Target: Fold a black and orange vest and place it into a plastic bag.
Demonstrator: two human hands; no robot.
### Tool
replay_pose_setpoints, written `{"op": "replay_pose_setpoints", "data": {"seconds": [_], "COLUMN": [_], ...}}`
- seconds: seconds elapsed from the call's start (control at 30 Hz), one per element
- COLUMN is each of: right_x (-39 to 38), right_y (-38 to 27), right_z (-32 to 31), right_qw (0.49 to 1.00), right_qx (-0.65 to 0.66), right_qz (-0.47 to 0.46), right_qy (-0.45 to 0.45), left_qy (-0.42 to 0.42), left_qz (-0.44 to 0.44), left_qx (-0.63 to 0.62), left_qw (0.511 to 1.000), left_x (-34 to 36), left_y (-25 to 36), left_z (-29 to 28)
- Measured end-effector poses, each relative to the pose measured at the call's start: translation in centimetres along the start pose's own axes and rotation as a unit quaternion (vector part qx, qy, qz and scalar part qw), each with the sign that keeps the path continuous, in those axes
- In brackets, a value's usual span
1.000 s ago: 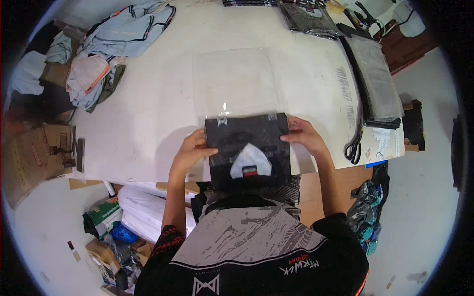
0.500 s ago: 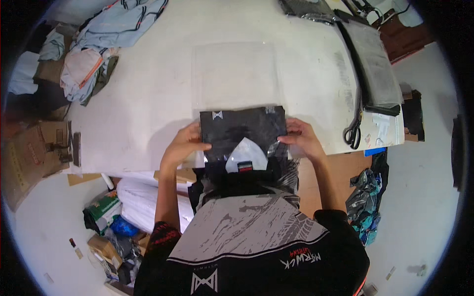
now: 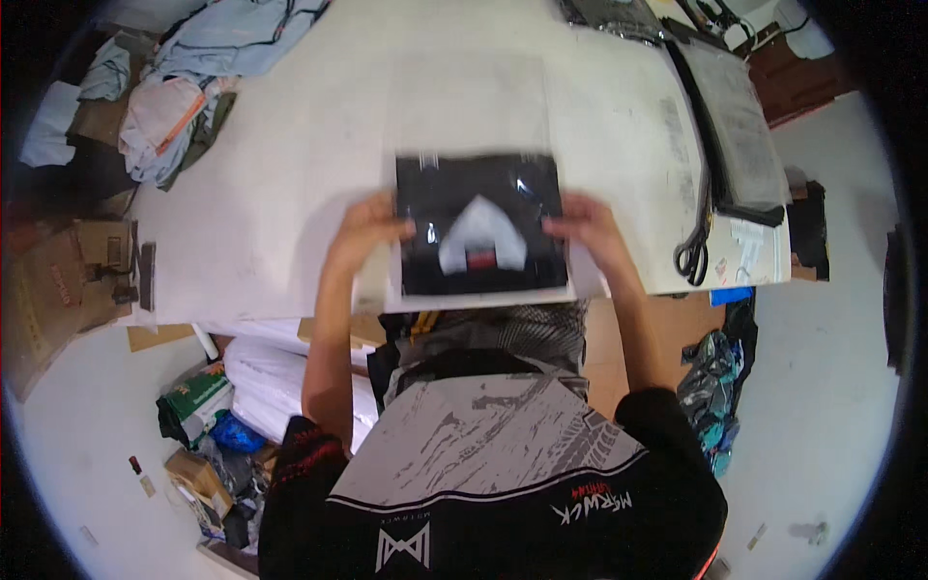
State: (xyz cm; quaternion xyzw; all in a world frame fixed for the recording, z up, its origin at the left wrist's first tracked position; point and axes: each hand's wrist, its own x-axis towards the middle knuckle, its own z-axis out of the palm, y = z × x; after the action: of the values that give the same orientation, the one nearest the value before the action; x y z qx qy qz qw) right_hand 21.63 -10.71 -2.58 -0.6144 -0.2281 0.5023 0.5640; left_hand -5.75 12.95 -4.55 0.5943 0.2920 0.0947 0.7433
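A folded black garment (image 3: 478, 179) with a white collar-shaped patch and a small red label lies flat near the front edge of the white table (image 3: 290, 174). Around it, a clear plastic bag (image 3: 469, 101) shows glossy reflections, and its see-through part stretches away over the tabletop. My left hand (image 3: 372, 232) grips the left side of the bagged garment, thumb on top and fingers at the edge. On the opposite side my right hand (image 3: 587, 227) pinches the right edge the same way. Both hands are slightly blurred.
Black-handled scissors (image 3: 691, 259) lie at the table's right, beside a stack of clear bags (image 3: 739, 135). A dark packaged garment (image 3: 614, 17) is at the far right. Loose light clothes (image 3: 164, 126) are heaped far left, above a cardboard box (image 3: 58, 280).
Both hands have moved away from my body with the garment, which now lies wholly over the table. Its lower part, earlier hanging near my lap, appears inside the bag.
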Motion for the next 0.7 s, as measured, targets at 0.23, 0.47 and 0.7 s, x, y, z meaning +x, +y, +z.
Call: {"op": "replay_pose_setpoints", "data": {"seconds": [0.23, 0.47, 0.7], "right_x": [0.0, 6.0, 1.9], "right_y": [1.8, -1.7, -0.1], "right_z": [-0.9, 0.9, 1.7], "right_qw": [0.997, 0.996, 0.926], "right_qx": [-0.071, -0.006, -0.267], "right_qz": [-0.011, -0.056, -0.223], "right_qy": [0.042, 0.065, 0.146], "left_qy": [-0.007, 0.161, 0.228], "left_qz": [-0.041, 0.049, 0.161], "left_qx": [0.043, -0.004, 0.277], "left_qw": [0.998, 0.986, 0.919], "left_x": [-0.4, 3.6, -0.6], "left_y": [-0.5, 2.7, -0.3], "left_z": [-0.3, -1.6, 1.6]}}
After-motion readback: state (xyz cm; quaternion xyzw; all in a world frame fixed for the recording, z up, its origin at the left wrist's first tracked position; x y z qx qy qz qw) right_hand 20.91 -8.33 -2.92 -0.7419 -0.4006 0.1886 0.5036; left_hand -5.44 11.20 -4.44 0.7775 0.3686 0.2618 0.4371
